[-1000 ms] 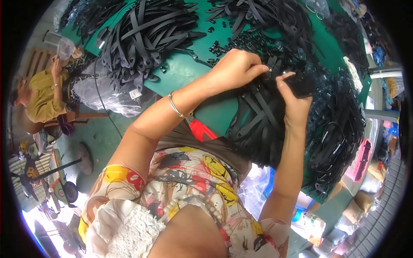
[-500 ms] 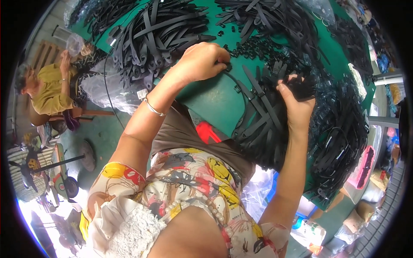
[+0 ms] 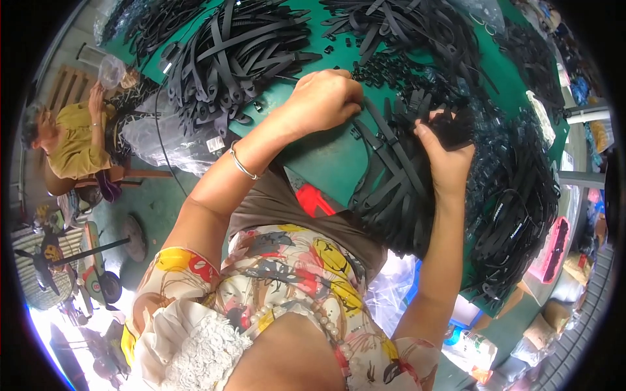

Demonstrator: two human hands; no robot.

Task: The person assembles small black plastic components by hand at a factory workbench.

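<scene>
My left hand (image 3: 328,99), a bangle on its wrist, is closed over the green table (image 3: 313,151). Its fingertips point away, and whatever they pinch is hidden. Beside it, small black buckle-like pieces (image 3: 386,70) lie scattered. My right hand (image 3: 448,163) is curled round a dark bunch of small black pieces (image 3: 453,129), thumb on the near side; single pieces cannot be made out. Between my hands and toward my lap lies a heap of flat black straps (image 3: 396,189), some with small fittings on them.
More black straps are piled at the far left (image 3: 235,45) and far middle (image 3: 417,29). Bundled straps (image 3: 515,215) and clear plastic bags cover the table's right side. A pink tray (image 3: 553,251) stands beyond. At the left a person (image 3: 78,133) sits near a plastic-wrapped bundle (image 3: 160,133).
My left hand has shifted slightly right and toward me, turning its knuckles up. The strap seen at its fingertips before no longer shows there. My right hand has barely moved.
</scene>
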